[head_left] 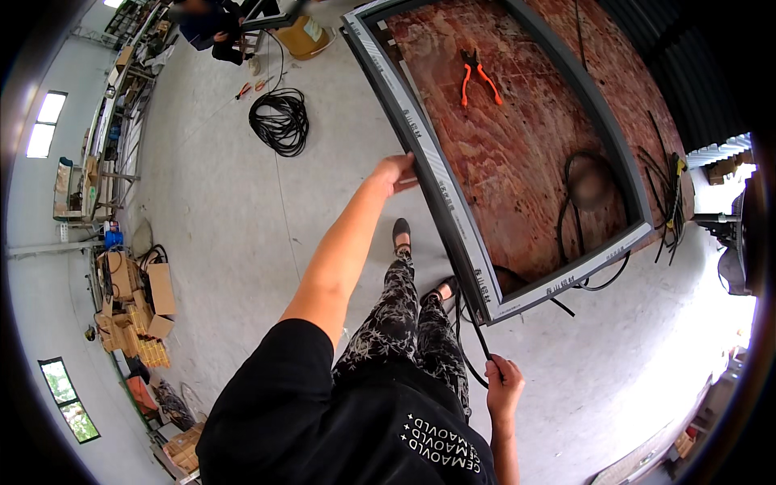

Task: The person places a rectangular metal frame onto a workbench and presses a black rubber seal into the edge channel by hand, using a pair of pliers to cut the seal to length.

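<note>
A dark grey metal window frame (447, 187) with white protective film lies on a reddish-brown board table (517, 137). My left hand (396, 174) is at the frame's left outer edge, its fingers curled against the side and partly hidden. Below the frame's near corner, my right hand (505, 384) is closed round a thin black rubber strip (482, 341). That strip runs up from my fist to the corner, and a loop of it hangs beside my leg. Pliers (478, 77) with orange handles lie on the board inside the frame.
A coil of black strip (279, 121) lies on the floor at the far left, near orange-handled tools (250, 88). Beyond it are a yellow bucket (304, 37) and another person (212, 32). Cardboard boxes (160, 288) stand along the left. A black fan (731, 246) is at the right.
</note>
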Demonstrator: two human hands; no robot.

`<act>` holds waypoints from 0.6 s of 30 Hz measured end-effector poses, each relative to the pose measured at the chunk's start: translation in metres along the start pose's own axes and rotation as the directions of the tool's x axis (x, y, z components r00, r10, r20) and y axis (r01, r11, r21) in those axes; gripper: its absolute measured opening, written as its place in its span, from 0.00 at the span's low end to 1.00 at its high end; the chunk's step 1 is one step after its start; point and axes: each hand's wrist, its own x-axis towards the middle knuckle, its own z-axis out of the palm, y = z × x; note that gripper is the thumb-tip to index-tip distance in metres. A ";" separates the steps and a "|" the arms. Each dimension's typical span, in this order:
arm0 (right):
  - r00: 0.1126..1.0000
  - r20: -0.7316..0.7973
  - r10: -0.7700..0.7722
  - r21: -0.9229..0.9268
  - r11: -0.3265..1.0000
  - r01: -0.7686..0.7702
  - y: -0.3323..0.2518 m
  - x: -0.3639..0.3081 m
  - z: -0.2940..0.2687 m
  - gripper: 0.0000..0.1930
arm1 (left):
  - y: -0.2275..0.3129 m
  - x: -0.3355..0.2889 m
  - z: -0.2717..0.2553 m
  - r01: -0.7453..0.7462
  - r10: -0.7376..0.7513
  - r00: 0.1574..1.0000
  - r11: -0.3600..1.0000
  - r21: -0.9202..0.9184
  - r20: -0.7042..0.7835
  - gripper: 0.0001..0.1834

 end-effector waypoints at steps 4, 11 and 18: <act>1.000 0.003 -0.018 -0.033 0.999 0.018 0.005 0.004 -0.003 0.06 | -0.020 0.004 -0.004 -0.066 0.067 0.998 0.993 0.094 -0.007 0.15; 0.999 -0.016 0.029 -0.036 0.999 -0.030 0.011 0.003 0.002 0.07 | -0.052 -0.001 -0.012 -0.049 0.048 0.994 0.999 0.007 0.093 0.15; 0.999 -0.043 -0.028 -0.091 0.996 0.024 0.033 0.006 0.012 0.08 | -0.074 -0.015 -0.003 -0.018 0.012 0.995 0.998 0.058 0.101 0.16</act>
